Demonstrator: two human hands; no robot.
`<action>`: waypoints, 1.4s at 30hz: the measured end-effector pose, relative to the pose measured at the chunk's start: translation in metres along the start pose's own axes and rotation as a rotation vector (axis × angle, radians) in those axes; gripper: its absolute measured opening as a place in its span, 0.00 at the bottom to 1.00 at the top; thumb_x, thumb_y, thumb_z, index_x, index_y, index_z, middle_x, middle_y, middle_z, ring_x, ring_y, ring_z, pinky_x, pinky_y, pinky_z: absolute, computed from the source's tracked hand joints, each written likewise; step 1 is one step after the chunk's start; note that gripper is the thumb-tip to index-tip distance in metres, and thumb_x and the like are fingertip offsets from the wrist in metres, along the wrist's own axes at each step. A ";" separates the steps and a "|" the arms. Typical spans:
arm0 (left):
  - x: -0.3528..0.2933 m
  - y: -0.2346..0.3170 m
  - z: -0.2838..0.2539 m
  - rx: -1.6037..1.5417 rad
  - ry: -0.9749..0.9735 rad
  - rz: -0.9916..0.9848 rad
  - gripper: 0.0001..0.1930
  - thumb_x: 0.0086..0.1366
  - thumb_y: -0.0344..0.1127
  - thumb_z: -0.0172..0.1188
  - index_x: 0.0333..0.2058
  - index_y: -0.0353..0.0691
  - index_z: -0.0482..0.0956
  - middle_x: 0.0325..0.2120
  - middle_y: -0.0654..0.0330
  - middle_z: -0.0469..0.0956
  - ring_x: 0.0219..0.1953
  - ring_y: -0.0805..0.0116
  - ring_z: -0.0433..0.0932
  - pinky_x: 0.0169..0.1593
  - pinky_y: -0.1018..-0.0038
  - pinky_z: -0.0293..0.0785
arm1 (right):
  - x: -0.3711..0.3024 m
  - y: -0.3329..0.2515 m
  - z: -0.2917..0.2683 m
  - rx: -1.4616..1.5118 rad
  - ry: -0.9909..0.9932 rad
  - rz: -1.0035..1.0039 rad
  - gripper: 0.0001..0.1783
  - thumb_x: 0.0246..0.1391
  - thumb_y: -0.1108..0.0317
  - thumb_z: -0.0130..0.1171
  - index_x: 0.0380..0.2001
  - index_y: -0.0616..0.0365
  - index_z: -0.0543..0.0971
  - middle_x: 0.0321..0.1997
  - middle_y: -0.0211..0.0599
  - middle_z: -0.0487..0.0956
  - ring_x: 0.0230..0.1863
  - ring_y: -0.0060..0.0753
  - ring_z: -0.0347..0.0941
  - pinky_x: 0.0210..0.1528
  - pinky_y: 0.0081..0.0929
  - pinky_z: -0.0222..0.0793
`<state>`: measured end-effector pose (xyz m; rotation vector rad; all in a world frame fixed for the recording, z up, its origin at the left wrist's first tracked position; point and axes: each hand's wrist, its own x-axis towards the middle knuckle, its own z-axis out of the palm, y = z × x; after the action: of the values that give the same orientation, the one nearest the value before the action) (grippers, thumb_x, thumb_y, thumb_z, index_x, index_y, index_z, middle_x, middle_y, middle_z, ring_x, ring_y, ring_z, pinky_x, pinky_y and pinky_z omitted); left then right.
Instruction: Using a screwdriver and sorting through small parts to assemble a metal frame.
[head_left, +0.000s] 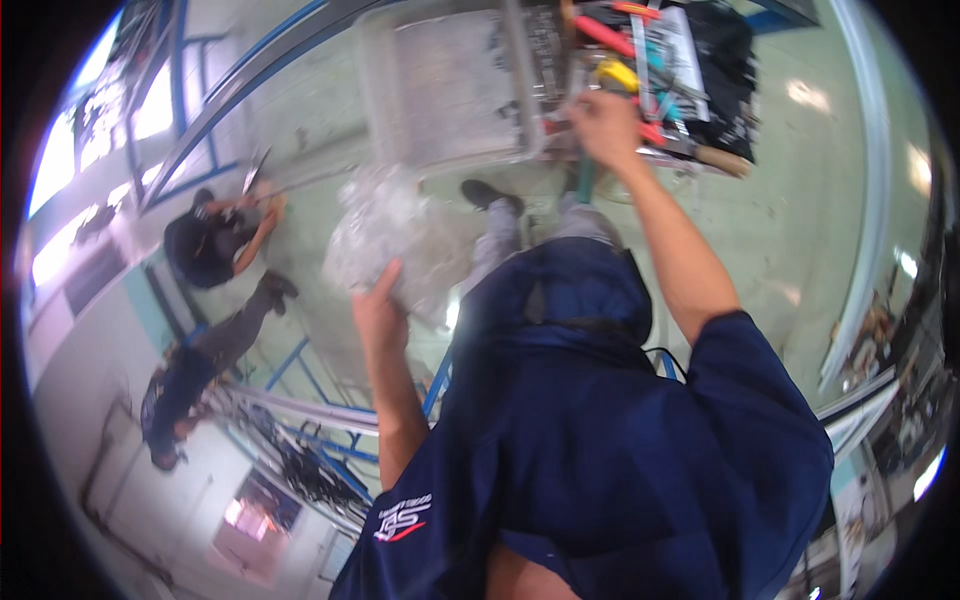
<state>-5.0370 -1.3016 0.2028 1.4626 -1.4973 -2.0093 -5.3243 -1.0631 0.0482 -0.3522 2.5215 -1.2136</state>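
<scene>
My left hand (pixel 380 305) is closed on the edge of a crumpled clear plastic bag (pixel 385 230), which bulges out beyond the fingers. What the bag contains cannot be made out. My right hand (pixel 605 125) reaches to the near left side of a pile of hand tools, fingers curled together. A small red piece (pixel 556 126) shows by its fingertips, and a green strip or handle (pixel 586 178) sticks out below the hand; blur hides what the fingers grip. Beyond the hand lie a yellow tool (pixel 617 75), a red handle (pixel 603 36) and a metal wrench (pixel 644 75).
A translucent plastic tub (pixel 455 155) stands left of the tools. A wooden handle (pixel 722 160) juts out at the pile's right, beside black plastic sheeting (pixel 725 70). Two people, one crouching (pixel 205 240) and one farther off (pixel 180 395), are at the left. Blue metal frames (pixel 215 115) stand around.
</scene>
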 end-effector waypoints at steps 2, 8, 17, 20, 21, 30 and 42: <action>0.009 -0.003 0.001 0.015 -0.047 0.016 0.31 0.62 0.24 0.65 0.64 0.34 0.67 0.58 0.54 0.75 0.59 0.59 0.74 0.65 0.66 0.67 | -0.001 0.010 -0.018 0.205 0.088 -0.026 0.11 0.53 0.63 0.70 0.34 0.60 0.86 0.23 0.37 0.81 0.24 0.30 0.76 0.30 0.30 0.70; 0.013 0.000 0.029 -0.039 -0.051 0.078 0.29 0.64 0.24 0.65 0.63 0.33 0.68 0.57 0.54 0.76 0.58 0.61 0.75 0.63 0.68 0.69 | -0.026 -0.060 -0.041 0.898 -0.433 0.291 0.06 0.56 0.66 0.71 0.32 0.56 0.86 0.19 0.20 0.75 0.18 0.10 0.62 0.20 0.17 0.55; 0.001 -0.006 0.036 -0.210 -0.248 -0.011 0.27 0.71 0.30 0.61 0.66 0.37 0.65 0.60 0.55 0.73 0.61 0.62 0.74 0.63 0.66 0.71 | -0.090 -0.162 0.047 0.327 -0.479 -0.284 0.14 0.50 0.61 0.70 0.24 0.63 0.83 0.22 0.47 0.81 0.24 0.45 0.80 0.30 0.41 0.72; -0.002 -0.012 0.035 0.011 -0.175 0.088 0.27 0.71 0.31 0.61 0.66 0.37 0.65 0.61 0.55 0.73 0.60 0.62 0.74 0.63 0.66 0.71 | -0.085 -0.156 0.042 0.369 -0.614 -0.355 0.15 0.50 0.59 0.69 0.26 0.62 0.85 0.25 0.51 0.82 0.27 0.48 0.81 0.33 0.42 0.74; -0.004 -0.013 0.031 0.054 -0.109 0.073 0.27 0.72 0.32 0.61 0.66 0.36 0.65 0.61 0.55 0.72 0.60 0.62 0.74 0.63 0.66 0.71 | -0.079 -0.156 0.035 0.491 -0.768 -0.297 0.16 0.51 0.57 0.69 0.27 0.62 0.85 0.26 0.51 0.82 0.28 0.47 0.81 0.33 0.41 0.74; -0.014 -0.022 0.015 -0.197 0.104 0.020 0.29 0.72 0.32 0.60 0.68 0.36 0.61 0.63 0.52 0.70 0.62 0.56 0.73 0.64 0.60 0.73 | 0.078 -0.012 -0.018 -0.771 -0.392 -0.320 0.11 0.52 0.69 0.60 0.39 0.55 0.84 0.37 0.46 0.85 0.45 0.53 0.83 0.46 0.48 0.80; -0.013 -0.025 0.012 -0.270 0.118 -0.024 0.29 0.73 0.34 0.60 0.67 0.33 0.61 0.61 0.50 0.72 0.60 0.56 0.75 0.63 0.60 0.75 | 0.131 -0.030 -0.074 -0.469 -0.282 -0.836 0.06 0.51 0.68 0.61 0.33 0.53 0.84 0.33 0.39 0.83 0.38 0.52 0.81 0.39 0.46 0.76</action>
<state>-5.0322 -1.2742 0.1897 1.4628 -1.1176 -2.0073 -5.4711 -1.0754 0.0919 -1.6799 2.4159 -0.6709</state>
